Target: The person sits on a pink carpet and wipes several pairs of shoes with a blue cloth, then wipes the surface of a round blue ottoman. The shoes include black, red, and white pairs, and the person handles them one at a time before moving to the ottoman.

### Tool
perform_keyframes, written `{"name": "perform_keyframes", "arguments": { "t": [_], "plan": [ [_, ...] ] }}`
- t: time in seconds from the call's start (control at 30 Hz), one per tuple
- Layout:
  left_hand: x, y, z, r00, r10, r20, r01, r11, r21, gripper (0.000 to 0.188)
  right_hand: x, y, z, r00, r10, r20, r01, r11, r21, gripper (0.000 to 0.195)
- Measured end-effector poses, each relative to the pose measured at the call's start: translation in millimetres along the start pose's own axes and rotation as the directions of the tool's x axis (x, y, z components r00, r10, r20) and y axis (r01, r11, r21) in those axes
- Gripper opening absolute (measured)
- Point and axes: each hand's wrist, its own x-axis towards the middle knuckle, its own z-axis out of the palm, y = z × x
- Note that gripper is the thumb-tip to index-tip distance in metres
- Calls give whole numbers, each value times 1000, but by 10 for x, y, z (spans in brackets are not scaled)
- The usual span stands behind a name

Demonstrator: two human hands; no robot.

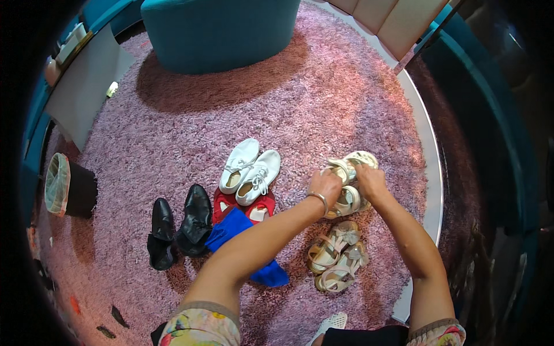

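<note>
Both my hands are at a group of cream strappy sandals on the carpet. My left hand (325,188), with a metal bangle on its wrist, has its fingers closed on the left upper sandal (339,168). The fingers of my right hand (370,181) grip the right upper sandal (365,158); its fingertips are partly hidden. Another cream sandal (346,201) lies just below, between my wrists. Nearer me is a pair of pale sandals with bows (339,257). White lace-up shoes (249,171) rest left of my hands, against red shoes (223,206).
Blue cloth (270,274) lies under my left forearm. Black shoes (194,220) stand further left, near a lined black waste bin (80,190). A teal upholstered seat (220,34) stands ahead on the pink shaggy carpet (181,142). A pale raised edge (426,173) curves along the right.
</note>
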Motion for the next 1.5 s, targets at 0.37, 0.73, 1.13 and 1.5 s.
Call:
{"name": "perform_keyframes", "arguments": {
  "t": [0.37,0.73,1.13,1.5],
  "plan": [
    [395,684,829,989,118,86,-101,978,-181,14,-621,681,905,961,220,170,-204,973,-106,18],
    [-233,-316,-107,985,150,-81,-165,957,-240,13,-185,345,250,929,59,366,-22,994,-104,18],
    [-1188,-1666,-262,880,-474,30,447,847,286,28,1057,-2168,2,859,-430,-279,488,852,189,21],
    [-1286,-1833,-205,907,-416,-59,420,895,151,27,1383,-2316,348,781,-545,-304,588,806,64,11]
  ]
}}
